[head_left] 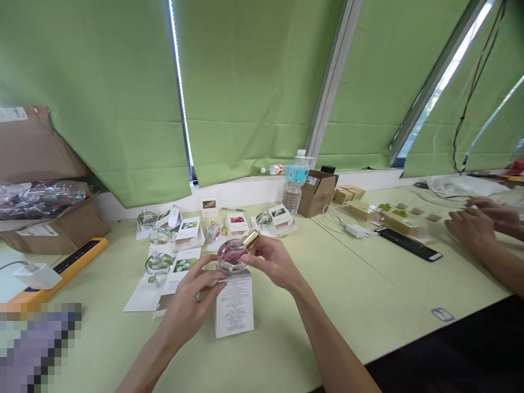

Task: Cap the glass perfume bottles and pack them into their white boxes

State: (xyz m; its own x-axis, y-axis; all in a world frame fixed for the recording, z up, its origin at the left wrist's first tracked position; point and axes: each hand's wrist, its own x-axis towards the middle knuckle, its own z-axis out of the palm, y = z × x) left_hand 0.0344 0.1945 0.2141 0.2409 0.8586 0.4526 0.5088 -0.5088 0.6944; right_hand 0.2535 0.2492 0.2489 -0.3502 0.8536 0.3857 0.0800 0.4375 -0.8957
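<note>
Round glass perfume bottle (231,255) held mid-frame between both hands: left hand (192,295) cupping its lower left, right hand (272,262) gripping its right side by the gold cap (251,238), just above a printed white card (234,305) on the counter (347,284).

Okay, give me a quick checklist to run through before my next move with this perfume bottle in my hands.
1. Left hand on the round glass perfume bottle: ok, fingers against its side.
2. Right hand on the bottle: ok, gripping near the top.
3. Gold cap tight: cannot tell; it sits on the bottle, but tightness doesn't show.
4. Bottle off the printed white card: cannot tell from this angle.
5. Small pink bottle apart from the bottle: ok.
6. Co-worker's hands away from the bottle: ok, far off to the right.
</note>
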